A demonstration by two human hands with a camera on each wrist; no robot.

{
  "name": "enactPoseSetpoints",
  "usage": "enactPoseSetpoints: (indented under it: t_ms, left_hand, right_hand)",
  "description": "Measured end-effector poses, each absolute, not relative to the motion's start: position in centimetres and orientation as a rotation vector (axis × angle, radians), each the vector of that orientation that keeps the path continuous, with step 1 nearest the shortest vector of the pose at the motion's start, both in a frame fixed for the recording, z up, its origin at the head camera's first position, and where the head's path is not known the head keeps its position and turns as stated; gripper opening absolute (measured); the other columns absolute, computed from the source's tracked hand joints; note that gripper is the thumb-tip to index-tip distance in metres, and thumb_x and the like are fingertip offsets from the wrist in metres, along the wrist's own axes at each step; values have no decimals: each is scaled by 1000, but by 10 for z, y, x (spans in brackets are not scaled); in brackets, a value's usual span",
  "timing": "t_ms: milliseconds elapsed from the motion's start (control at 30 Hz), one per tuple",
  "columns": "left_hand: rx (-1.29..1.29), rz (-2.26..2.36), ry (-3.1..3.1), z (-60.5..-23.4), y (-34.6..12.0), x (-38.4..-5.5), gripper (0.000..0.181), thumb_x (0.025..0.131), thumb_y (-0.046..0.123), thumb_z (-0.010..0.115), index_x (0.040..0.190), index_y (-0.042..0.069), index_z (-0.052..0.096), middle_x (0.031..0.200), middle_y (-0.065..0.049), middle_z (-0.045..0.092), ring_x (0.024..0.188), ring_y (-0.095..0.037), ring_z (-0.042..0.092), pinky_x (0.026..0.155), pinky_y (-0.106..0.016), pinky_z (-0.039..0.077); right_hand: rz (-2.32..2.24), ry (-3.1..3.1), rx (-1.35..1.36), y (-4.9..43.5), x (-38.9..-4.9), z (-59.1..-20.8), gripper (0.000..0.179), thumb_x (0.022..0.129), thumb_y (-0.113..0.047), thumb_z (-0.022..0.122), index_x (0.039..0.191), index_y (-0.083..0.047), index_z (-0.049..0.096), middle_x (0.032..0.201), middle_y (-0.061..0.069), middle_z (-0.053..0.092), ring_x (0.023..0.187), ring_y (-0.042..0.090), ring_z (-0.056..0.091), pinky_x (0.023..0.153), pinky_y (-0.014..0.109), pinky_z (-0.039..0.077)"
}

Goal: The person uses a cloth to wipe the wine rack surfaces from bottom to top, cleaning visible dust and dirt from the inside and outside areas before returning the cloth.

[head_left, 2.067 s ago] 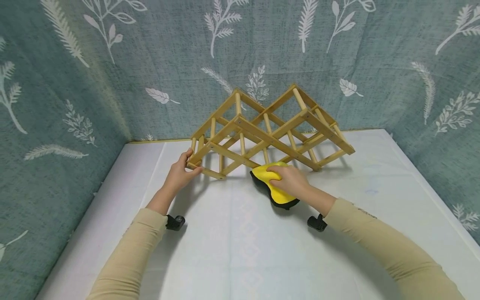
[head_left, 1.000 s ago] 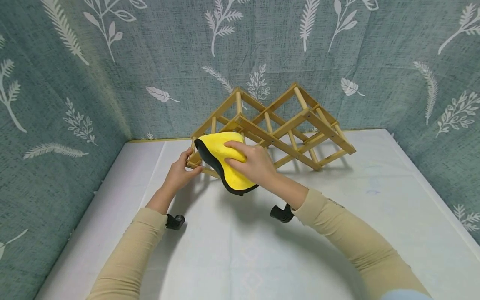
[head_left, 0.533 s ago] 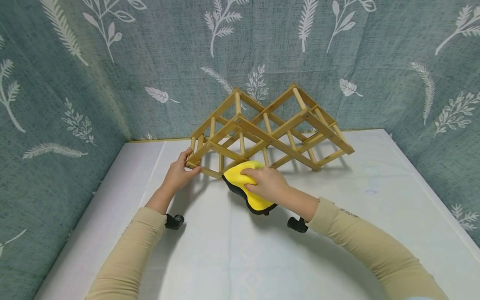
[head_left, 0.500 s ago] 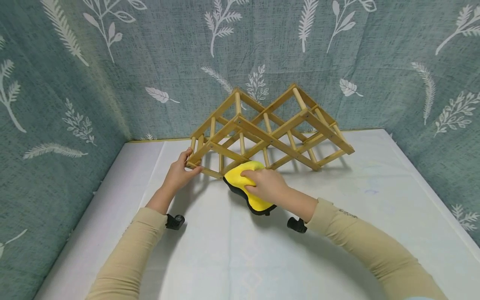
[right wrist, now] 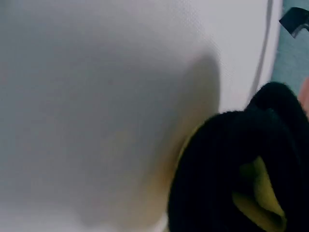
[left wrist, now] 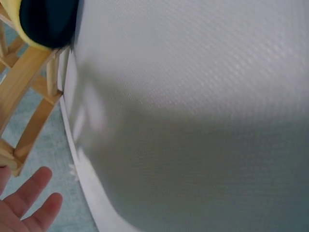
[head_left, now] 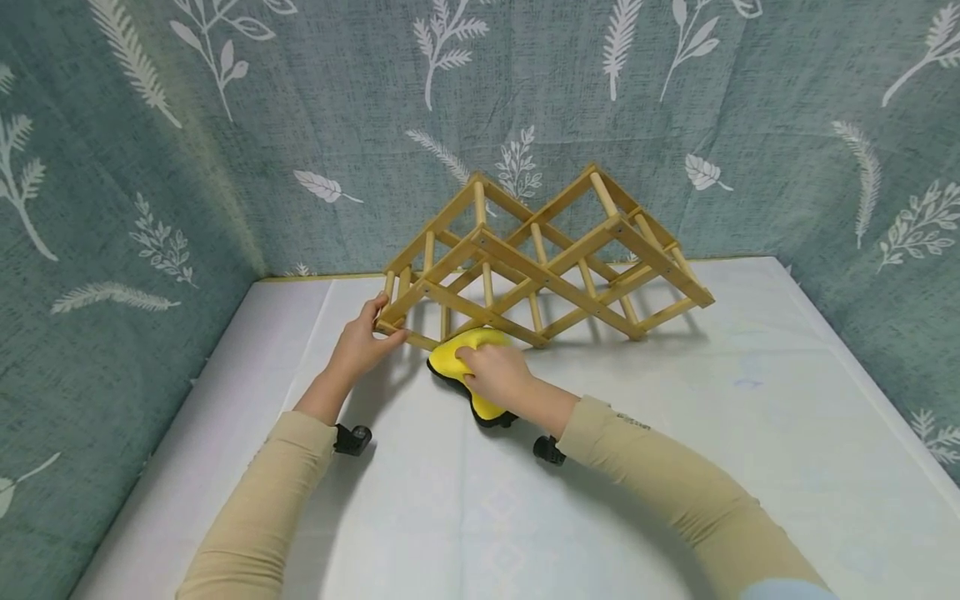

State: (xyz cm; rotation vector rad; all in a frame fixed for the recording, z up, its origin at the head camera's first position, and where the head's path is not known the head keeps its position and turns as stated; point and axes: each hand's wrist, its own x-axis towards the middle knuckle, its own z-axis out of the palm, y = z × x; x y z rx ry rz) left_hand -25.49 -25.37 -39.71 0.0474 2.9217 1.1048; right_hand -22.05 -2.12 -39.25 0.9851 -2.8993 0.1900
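A folding wooden wine rack [head_left: 551, 281] of crossed slats and round dowels stands at the back of the table. At its left end my left hand [head_left: 358, 346] holds the lower corner, thumb in front and fingers behind. Some fingers [left wrist: 30, 193] of that hand spread beside the rack in the left wrist view. My right hand [head_left: 501, 377] grips a bunched yellow cloth [head_left: 448, 358] with a black underside, up against the rack's low front slat. The cloth [right wrist: 217, 164] fills the lower right of the right wrist view, its folds showing yellow inside.
A white cover lies over the table [head_left: 450, 517]. Blue-green fabric [head_left: 337, 108] with white leaf prints hangs close behind the rack and along both sides. A black wrist camera [head_left: 352, 439] sits under the left wrist, another [head_left: 549, 450] under the right.
My right hand swept the cloth left and up over the rack's left part, dropped back to the low front, then slid left along it. My left hand keeps its hold; the rack stays put.
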Motion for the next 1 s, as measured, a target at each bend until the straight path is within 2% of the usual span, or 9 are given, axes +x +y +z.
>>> enactPoseSetpoints:
  t_ms: [267,467,667,800,1000]
  left_hand:
    - [53,1109,2925,-398,-255,-255,76,88,35,60,146,10,18,146,-16,31,125,-37,40,98,-51,36]
    - [36,1115,2910,-398,-255,-254,79,87,38,60,147,11,16,144,-17,34,125,-36,39,97,-51,36]
    - [20,1134,2896,-398,-255,-255,78,88,35,60,147,12,16,144,-16,34,125,-36,40,97,-51,36]
    - [26,1132,2905,-398,-256,-255,78,88,34,60,147,11,16,146,-16,32,125,-36,40,98,-52,35]
    - [31,1117,2905,-398,-255,-253,78,87,38,60,147,12,17,135,-21,44,121,-37,44,96,-52,36]
  right_hand:
    - [231,-2887,971,-46,-227,-395,30,87,-23,63,116,-15,62,61,-2,60,46,7,43,42,23,38]
    - [283,-2906,939,-54,-228,-396,31,87,-23,62,118,-15,61,61,-3,58,46,7,41,41,22,36]
    - [328,-2881,931,-55,-225,-397,31,87,-23,62,117,-15,61,67,-2,61,52,8,47,43,23,38]
    - [284,-2834,939,-56,-222,-399,29,86,-22,64,114,-14,62,63,-3,59,48,7,44,41,22,36]
    - [126,-2712,971,-59,-217,-401,24,84,-24,66,106,-15,64,56,-4,53,39,5,35,36,19,30]
